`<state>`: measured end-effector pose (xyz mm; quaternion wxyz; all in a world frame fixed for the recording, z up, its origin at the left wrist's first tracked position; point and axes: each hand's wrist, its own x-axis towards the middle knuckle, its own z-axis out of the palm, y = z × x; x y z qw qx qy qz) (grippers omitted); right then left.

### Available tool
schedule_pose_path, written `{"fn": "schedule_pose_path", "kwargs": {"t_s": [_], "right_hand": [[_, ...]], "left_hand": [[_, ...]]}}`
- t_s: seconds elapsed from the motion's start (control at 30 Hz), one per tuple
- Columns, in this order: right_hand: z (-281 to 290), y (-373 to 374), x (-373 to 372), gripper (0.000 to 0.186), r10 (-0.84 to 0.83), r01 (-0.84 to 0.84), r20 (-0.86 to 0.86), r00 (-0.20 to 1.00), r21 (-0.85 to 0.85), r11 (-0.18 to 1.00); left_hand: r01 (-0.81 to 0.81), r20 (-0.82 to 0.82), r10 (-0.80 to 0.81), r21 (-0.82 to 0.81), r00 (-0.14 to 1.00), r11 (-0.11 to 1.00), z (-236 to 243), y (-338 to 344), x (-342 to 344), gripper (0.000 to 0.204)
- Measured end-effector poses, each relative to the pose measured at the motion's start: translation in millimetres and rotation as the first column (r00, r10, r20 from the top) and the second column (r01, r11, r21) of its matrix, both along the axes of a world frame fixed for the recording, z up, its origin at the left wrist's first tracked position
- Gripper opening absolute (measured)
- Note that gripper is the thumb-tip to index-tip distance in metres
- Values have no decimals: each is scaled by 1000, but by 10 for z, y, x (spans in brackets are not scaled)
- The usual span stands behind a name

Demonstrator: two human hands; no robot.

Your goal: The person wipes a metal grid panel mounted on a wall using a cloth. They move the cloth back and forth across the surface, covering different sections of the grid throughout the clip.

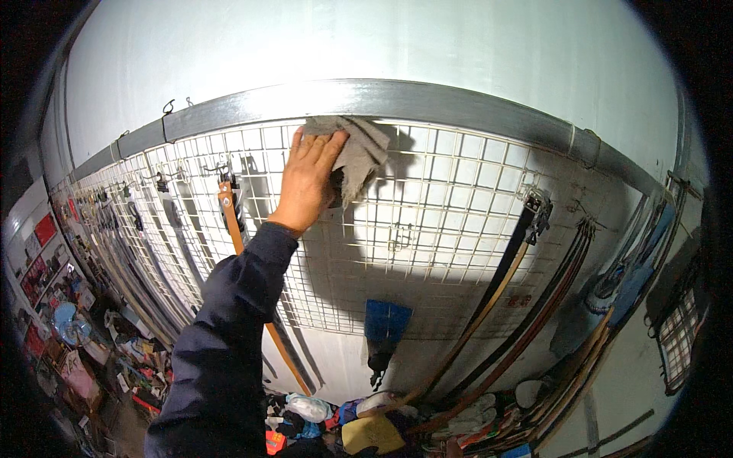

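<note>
My left hand (309,179), at the end of a dark sleeve, presses a crumpled grey-brown cloth (355,160) against the top of a white wire grid (458,191), just at the lower edge of a long grey metal rail (458,103). The fingers lie together over the cloth. A tan belt (231,217) hangs from the grid left of the hand, and several dark and tan belts (519,244) hang to the right. A blue item (388,324) hangs low on the grid. My right hand is not in view.
Rows of belts (134,252) hang along the grid to the left, beside cluttered shelves (42,275). More straps (626,275) hang at the right corner. Below lie bags and mixed goods (370,431). A pale wall (382,46) rises above the rail.
</note>
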<state>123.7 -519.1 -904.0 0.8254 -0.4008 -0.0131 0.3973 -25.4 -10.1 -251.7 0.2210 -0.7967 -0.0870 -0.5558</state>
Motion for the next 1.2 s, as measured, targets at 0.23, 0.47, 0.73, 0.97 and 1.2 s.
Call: {"fn": "schedule_pose_path", "kwargs": {"t_s": [0.23, 0.47, 0.73, 0.97, 1.2], "right_hand": [[164, 47, 36, 41, 18, -18, -31, 999, -16, 1000], [279, 77, 28, 41, 20, -21, -40, 999, -24, 999], [314, 35, -1, 42, 4, -5, -40, 999, -29, 1000], [228, -112, -185, 42, -72, 72, -30, 997, 1, 997], [60, -246, -506, 42, -152, 154, -35, 988, 45, 987]], "left_hand": [[352, -137, -340, 75, 930, 933, 207, -527, 807, 74], [344, -84, -337, 101, 938, 933, 187, -517, 960, 50], [-129, 213, 131, -24, 968, 991, -58, 418, -518, 67], [95, 141, -96, 14, 985, 995, 13, 24, 142, 65], [338, -183, -314, 125, 932, 933, 222, -683, 1224, 85]]}}
